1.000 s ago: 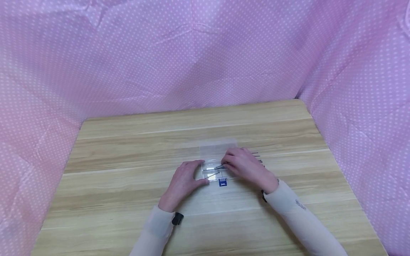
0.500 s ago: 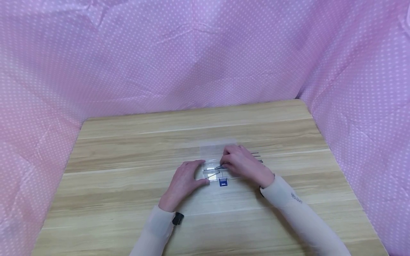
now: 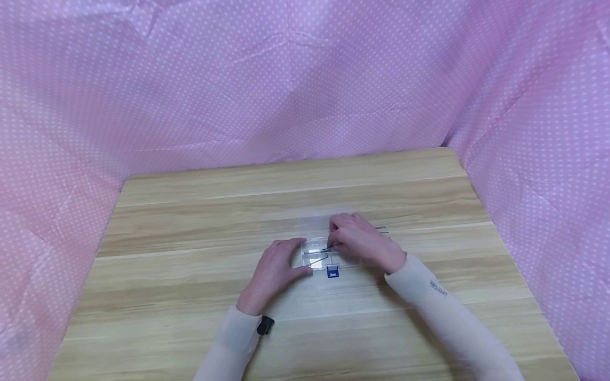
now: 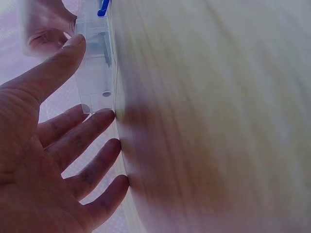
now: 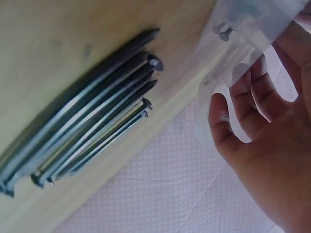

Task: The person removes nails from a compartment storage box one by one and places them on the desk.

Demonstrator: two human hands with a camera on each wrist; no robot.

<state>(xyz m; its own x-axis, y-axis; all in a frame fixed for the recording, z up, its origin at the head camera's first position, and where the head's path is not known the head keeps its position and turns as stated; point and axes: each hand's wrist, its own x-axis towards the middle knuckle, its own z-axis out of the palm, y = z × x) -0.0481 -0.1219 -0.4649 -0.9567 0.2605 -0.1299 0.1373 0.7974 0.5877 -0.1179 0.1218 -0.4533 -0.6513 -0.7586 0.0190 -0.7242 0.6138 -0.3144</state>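
A clear plastic box (image 3: 316, 246) with a blue latch (image 3: 332, 271) lies on the table, its lid (image 3: 314, 221) folded back. Across its left end my left hand (image 3: 276, 264) holds it, thumb on the near wall and fingertips at the far corner. Inside lie several nails, one of them a slanting nail (image 3: 318, 260). My right hand (image 3: 359, 238) reaches over the right part with fingers curled down, pinching what looks like a dark nail (image 3: 326, 250). Its fingertips are partly hidden. In the right wrist view, nail heads (image 5: 225, 34) show through the box wall.
Right of the box, several loose nails (image 5: 82, 107) of differing thickness lie side by side on the wooden table (image 3: 190, 227). In the head view my right hand covers most of them. Pink dotted cloth (image 3: 238, 95) hangs behind the table and at its sides.
My right hand and forearm have shifted slightly left and away from me over the box, covering more of the loose nails. The left hand and the box stay almost still.
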